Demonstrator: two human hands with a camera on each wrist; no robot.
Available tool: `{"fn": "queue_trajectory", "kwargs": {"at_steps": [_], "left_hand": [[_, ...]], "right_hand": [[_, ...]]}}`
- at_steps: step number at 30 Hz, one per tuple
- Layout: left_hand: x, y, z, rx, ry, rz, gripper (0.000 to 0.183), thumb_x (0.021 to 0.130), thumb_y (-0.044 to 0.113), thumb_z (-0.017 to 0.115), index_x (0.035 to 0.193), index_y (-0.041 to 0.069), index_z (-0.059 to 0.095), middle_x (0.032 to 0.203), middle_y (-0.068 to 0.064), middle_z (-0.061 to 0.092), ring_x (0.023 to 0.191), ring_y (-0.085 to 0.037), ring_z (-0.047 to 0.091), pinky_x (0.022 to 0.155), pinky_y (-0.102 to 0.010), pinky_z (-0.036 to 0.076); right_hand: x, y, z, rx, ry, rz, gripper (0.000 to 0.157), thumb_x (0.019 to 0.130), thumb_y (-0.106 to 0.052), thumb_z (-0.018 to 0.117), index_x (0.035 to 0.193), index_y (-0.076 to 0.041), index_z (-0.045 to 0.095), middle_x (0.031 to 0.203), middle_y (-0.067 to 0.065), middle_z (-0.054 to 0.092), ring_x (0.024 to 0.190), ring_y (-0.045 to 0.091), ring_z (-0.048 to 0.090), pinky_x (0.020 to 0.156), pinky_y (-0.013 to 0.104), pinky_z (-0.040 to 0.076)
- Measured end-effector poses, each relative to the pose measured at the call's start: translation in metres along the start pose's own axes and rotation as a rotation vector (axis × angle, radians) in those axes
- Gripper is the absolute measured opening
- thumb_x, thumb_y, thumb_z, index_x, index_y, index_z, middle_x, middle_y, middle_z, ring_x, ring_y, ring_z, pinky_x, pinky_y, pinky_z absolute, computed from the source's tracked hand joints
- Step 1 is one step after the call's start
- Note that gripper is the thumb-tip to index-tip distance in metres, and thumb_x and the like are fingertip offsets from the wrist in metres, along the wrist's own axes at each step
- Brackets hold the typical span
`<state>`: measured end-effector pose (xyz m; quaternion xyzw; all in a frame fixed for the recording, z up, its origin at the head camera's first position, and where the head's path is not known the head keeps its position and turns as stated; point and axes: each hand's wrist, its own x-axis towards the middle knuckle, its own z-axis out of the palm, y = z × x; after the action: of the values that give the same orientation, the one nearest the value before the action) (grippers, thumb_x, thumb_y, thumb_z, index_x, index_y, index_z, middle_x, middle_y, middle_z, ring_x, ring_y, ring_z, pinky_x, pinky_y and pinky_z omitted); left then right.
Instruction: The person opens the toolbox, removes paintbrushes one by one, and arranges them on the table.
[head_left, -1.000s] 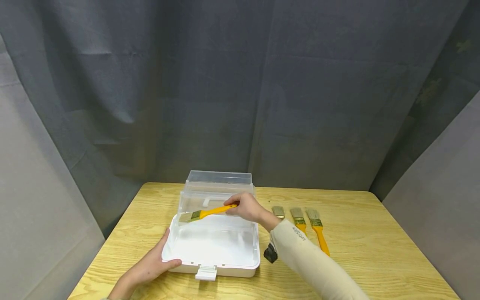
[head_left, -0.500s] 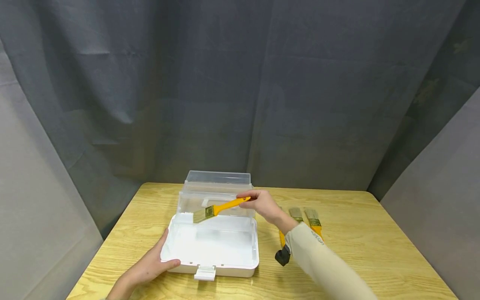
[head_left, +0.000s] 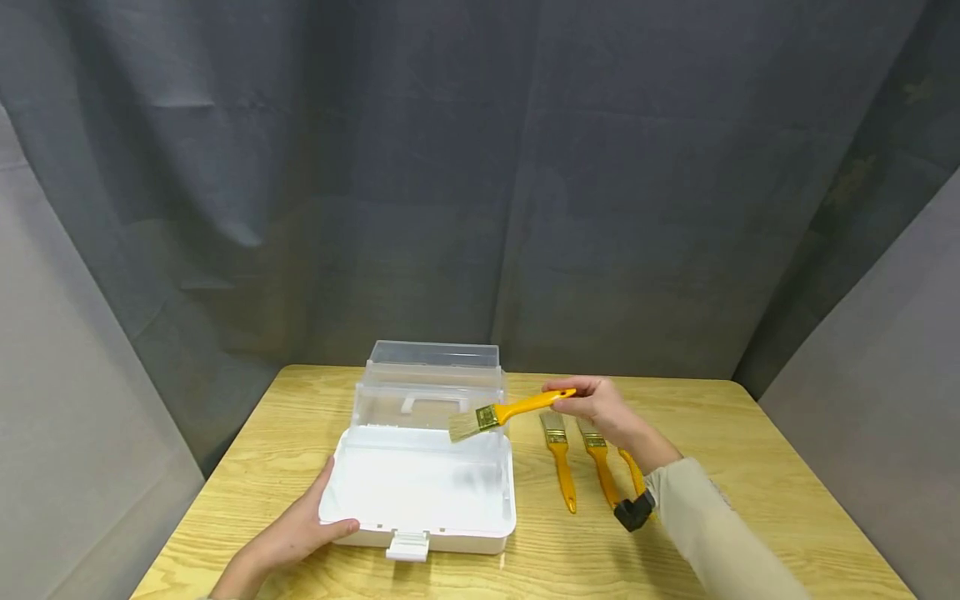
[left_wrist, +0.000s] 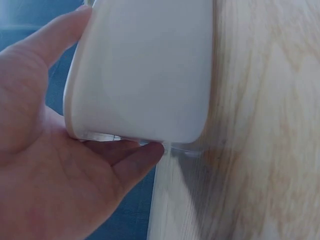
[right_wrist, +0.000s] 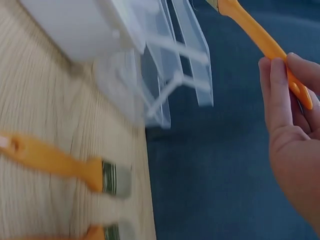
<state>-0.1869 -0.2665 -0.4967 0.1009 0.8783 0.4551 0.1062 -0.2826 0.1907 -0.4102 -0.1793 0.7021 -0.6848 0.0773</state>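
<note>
My right hand (head_left: 603, 408) pinches the yellow handle end of a paintbrush (head_left: 525, 406) between thumb and fingers. The brush hangs in the air over the right edge of an open white plastic box (head_left: 465, 543), bristles pointing left. In the right wrist view the handle (right_wrist: 257, 35) lies between my fingertips and thumb. My left hand (head_left: 296, 525) grips the box's front left corner, thumb at the front rim and fingers along the left side. The left wrist view shows the box's outer wall (left_wrist: 140, 70) between thumb and fingers. The box rests on the table.
The box's clear tiered lid (head_left: 431, 375) stands raised at the back. Right of the box lie a paintbrush (head_left: 562, 467), a second paintbrush (head_left: 600, 462) and a third paintbrush (head_left: 632, 469), partly hidden by my right arm. A dark curtain (head_left: 465, 208) hangs behind the wooden table (head_left: 750, 500).
My right hand has carried the paintbrush rightward from above the box's middle to its right edge. My left hand stays at the corner of the box.
</note>
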Motion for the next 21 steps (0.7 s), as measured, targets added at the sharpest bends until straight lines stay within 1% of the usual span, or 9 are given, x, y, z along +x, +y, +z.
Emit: {"fn": "queue_trajectory", "kwargs": {"at_steps": [3,6,7,9,10,13,14,17,21], "left_hand": [[0.000,0.001,-0.001,-0.003,0.000,0.004,0.113,0.080,0.035,0.075,0.148,-0.004,-0.006,0.153,-0.028,-0.004,0.138,-0.043,0.002,0.108,-0.058,0.008],[0.000,0.000,-0.001,-0.008,0.000,0.010,0.113,0.080,0.034,0.076,0.148,-0.005,-0.006,0.153,-0.028,-0.004,0.138,-0.043,0.002,0.108,-0.057,0.007],[0.000,0.000,-0.001,-0.008,-0.001,0.011,0.113,0.080,0.034,0.076,0.148,-0.005,-0.006,0.153,-0.028,-0.004,0.138,-0.043,0.002,0.108,-0.057,0.007],[0.000,-0.001,-0.001,-0.013,-0.004,0.014,0.113,0.080,0.034,0.075,0.148,-0.005,-0.006,0.153,-0.029,-0.004,0.138,-0.043,0.002,0.108,-0.057,0.007],[0.000,-0.001,0.000,-0.016,-0.006,0.016,0.113,0.081,0.034,0.075,0.148,-0.005,-0.007,0.153,-0.029,-0.005,0.138,-0.043,0.002,0.108,-0.057,0.007],[0.000,-0.002,0.000,-0.022,-0.009,0.018,0.113,0.081,0.034,0.075,0.148,-0.005,-0.007,0.153,-0.029,-0.005,0.138,-0.044,0.001,0.108,-0.058,0.007],[0.000,-0.002,0.000,-0.023,-0.010,0.018,0.113,0.081,0.034,0.075,0.148,-0.005,-0.007,0.153,-0.029,-0.005,0.138,-0.044,0.001,0.108,-0.058,0.007],[0.000,-0.001,0.001,-0.018,-0.008,0.023,0.113,0.081,0.034,0.075,0.148,-0.005,-0.007,0.153,-0.029,-0.005,0.138,-0.044,0.002,0.108,-0.058,0.008],[-0.001,-0.001,0.000,-0.011,-0.009,0.023,0.113,0.080,0.034,0.075,0.148,-0.004,-0.007,0.153,-0.029,-0.004,0.138,-0.044,0.003,0.108,-0.059,0.008]], "right_hand": [[-0.010,0.004,-0.019,0.067,-0.020,0.004,0.035,0.084,0.009,0.064,0.119,0.011,0.059,0.113,0.010,0.066,0.095,0.016,0.064,0.081,0.028,0.052],[-0.020,0.007,-0.036,0.100,-0.024,0.024,0.033,0.086,0.009,0.062,0.119,0.008,0.061,0.112,0.004,0.067,0.097,0.015,0.064,0.083,0.027,0.051],[-0.024,0.009,-0.042,0.104,-0.026,0.024,0.033,0.086,0.009,0.061,0.119,0.010,0.060,0.112,0.004,0.067,0.098,0.015,0.063,0.084,0.028,0.051],[-0.033,0.011,-0.053,0.115,-0.018,0.031,0.032,0.087,0.009,0.060,0.119,0.007,0.062,0.113,0.003,0.066,0.100,0.015,0.063,0.085,0.028,0.050],[-0.037,0.013,-0.059,0.119,-0.014,0.032,0.032,0.088,0.008,0.059,0.120,0.008,0.060,0.114,0.003,0.066,0.100,0.015,0.063,0.086,0.028,0.050],[-0.050,0.018,-0.077,0.165,0.000,0.026,0.032,0.089,0.009,0.056,0.120,0.005,0.062,0.114,0.004,0.065,0.101,0.016,0.063,0.087,0.029,0.049],[-0.054,0.020,-0.084,0.186,0.004,0.024,0.031,0.090,0.010,0.055,0.119,0.002,0.064,0.114,0.004,0.065,0.101,0.016,0.064,0.087,0.029,0.049],[-0.066,0.028,-0.103,0.233,0.015,0.017,0.033,0.091,0.012,0.050,0.117,-0.003,0.066,0.113,0.003,0.065,0.102,0.015,0.063,0.087,0.028,0.048],[-0.081,0.039,-0.124,0.285,0.032,0.006,0.037,0.093,0.014,0.045,0.116,-0.005,0.067,0.114,0.004,0.064,0.103,0.014,0.063,0.088,0.027,0.047]]}}
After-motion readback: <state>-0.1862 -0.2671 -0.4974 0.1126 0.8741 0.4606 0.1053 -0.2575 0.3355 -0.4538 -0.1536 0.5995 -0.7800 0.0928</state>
